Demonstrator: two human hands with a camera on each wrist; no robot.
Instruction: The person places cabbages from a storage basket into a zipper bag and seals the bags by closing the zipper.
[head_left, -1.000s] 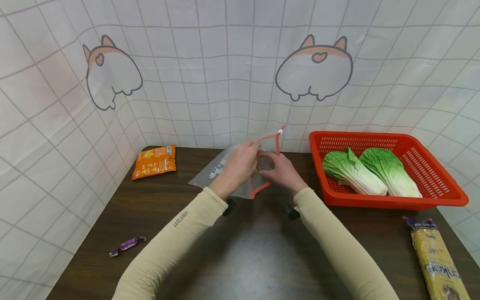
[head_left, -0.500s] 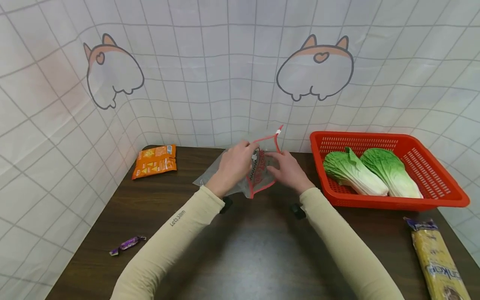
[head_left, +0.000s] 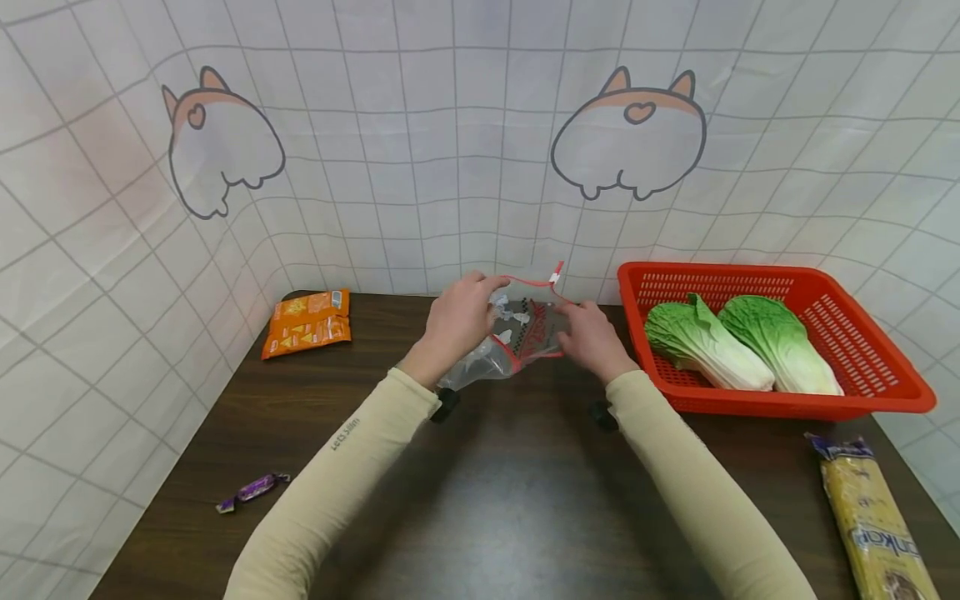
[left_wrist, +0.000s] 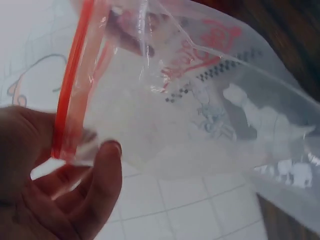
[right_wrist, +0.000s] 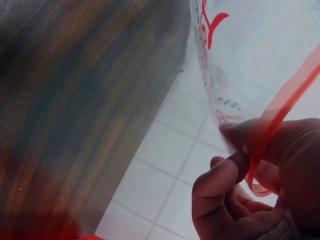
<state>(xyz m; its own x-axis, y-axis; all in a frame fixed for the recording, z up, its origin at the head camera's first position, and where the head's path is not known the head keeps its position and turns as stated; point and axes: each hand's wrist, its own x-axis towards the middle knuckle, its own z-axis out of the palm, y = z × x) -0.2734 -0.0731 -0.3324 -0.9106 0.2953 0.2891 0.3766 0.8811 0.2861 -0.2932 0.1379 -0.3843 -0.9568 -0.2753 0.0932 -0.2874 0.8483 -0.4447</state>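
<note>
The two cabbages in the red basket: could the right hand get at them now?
Probably yes, but not right away. The cabbages lie uncovered in the open red basket, just right of the right hand, with nothing between. But that hand pinches the plastic bag rim, so it must let go first.

A: What is the person wearing?

B: Long, close-fitting beige sleeves on both arms, running from the lower edge of the frame up to the wrists. The left hand [head_left: 459, 321] and right hand [head_left: 592, 337] are bare.

A: Any markings?

B: The left sleeve [head_left: 337, 483] has small dark lettering printed along the forearm. The right sleeve [head_left: 690, 492] looks plain. A small black device sits under each wrist, just below the cuffs.
</note>
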